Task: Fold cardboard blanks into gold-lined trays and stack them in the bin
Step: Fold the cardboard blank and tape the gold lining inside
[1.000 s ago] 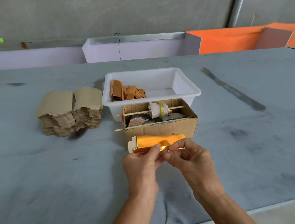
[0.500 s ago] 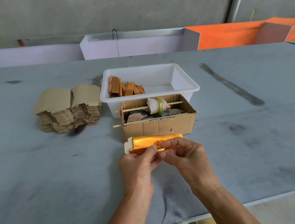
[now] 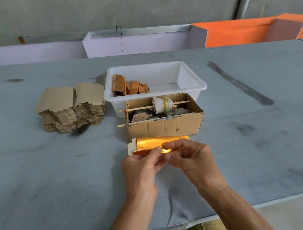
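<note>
Gold foil lining, shiny and creased, on one half-folded cardboard blank point(image 3: 155, 144); long narrow trough shape, a notched plain-card tab at its 9 o'clock end. Held just above the grey table point(image 3: 43, 177), directly at 6 o'clock of the corrugated box.

Left hand point(image 3: 142, 167): fingers curled, thumb tip pinching the blank's near long edge about mid-length.

Right hand point(image 3: 190, 159): fingers curled, thumb and forefinger pinching the same near edge just beside the left thumb; the two hands touch.

Corrugated box point(image 3: 166, 126): one, brown, open-topped, rectangular. Holds one wrapped roll point(image 3: 161, 105) threaded on a thin wooden stick; a second stick lies along the near wall; dark rough lumps at the bottom, kind not clear.

White plastic bin point(image 3: 189, 75): one, rectangular with rolled rim, touching the box at its 12 o'clock side. Contains a small cluster of folded trays point(image 3: 129, 86), brown-orange, leaning together in the bin's 9 o'clock end; count not clear.

Stacks of flat blanks point(image 3: 70, 106): two, side by side, plain kraft face up, stepped edges, at 9 o'clock of the bin.

Beyond the table at 12 o'clock: pale lilac panels, an orange panel, a concrete wall.
</note>
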Action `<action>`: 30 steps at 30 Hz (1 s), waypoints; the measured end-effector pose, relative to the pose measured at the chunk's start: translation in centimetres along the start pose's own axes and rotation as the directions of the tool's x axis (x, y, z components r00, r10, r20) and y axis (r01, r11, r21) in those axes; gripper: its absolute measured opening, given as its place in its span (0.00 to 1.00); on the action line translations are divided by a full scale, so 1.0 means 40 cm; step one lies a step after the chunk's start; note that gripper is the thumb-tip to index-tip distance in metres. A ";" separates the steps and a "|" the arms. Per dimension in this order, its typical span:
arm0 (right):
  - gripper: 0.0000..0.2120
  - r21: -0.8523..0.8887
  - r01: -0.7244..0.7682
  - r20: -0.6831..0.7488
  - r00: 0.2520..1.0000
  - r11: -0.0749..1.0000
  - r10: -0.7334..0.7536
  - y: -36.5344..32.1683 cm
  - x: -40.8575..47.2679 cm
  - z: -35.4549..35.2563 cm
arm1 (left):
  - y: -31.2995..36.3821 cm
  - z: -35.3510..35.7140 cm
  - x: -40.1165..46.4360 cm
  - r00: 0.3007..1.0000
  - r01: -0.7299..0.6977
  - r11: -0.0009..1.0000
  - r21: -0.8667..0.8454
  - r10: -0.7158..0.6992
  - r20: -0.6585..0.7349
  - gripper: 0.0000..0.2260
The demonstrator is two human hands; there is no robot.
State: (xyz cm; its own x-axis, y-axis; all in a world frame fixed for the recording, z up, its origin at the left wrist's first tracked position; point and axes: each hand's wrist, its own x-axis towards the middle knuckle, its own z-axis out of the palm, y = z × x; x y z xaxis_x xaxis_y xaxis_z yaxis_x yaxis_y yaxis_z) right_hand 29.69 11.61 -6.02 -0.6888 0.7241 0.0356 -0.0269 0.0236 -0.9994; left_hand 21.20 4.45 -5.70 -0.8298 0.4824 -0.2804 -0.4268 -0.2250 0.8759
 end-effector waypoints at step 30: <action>0.09 -0.304 -0.105 0.049 0.991 0.947 0.125 -0.037 0.013 -0.005 | -0.028 -0.008 0.015 0.989 0.145 0.987 -0.071 -0.145 0.010 0.04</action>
State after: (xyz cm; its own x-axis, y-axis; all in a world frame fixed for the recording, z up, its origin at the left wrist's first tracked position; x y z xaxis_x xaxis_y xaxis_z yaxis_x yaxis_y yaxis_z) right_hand 29.51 12.07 -4.52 -0.7211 0.6870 -0.0898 0.2672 0.1562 -0.9509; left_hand 21.06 4.71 -6.96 -0.7558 0.5182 -0.4003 -0.5670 -0.2123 0.7959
